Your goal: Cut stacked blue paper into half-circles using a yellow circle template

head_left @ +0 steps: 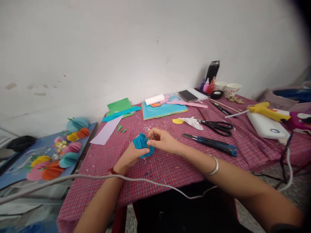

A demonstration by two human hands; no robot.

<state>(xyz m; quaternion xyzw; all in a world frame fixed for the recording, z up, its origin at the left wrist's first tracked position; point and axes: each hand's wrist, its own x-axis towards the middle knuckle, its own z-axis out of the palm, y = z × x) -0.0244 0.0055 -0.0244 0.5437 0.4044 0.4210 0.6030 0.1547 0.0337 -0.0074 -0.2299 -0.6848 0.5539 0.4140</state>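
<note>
Over the front middle of the table, a stack of blue folded paper layers [139, 141] is fanned out like a pleated ball. My left hand [133, 153] is closed around its lower left side, the thumb lying across the front. From the right, my right hand [162, 141] reaches in with curled fingers, thumb and forefinger pinched at the paper's upper right edge. Its other fingertips are partly hidden. Small green paper leaves [121, 128] lie just behind the left hand, among scattered paper scraps.
Scissors [216, 126], a utility knife [213, 144] and a white tissue [193, 123] lie to the right. A yellow glue gun [264, 111] rests on a white power bank [267, 125]. Coloured sheets [165, 110] lie behind. A white cable [150, 182] crosses in front; paper fruits [73, 148] sit left.
</note>
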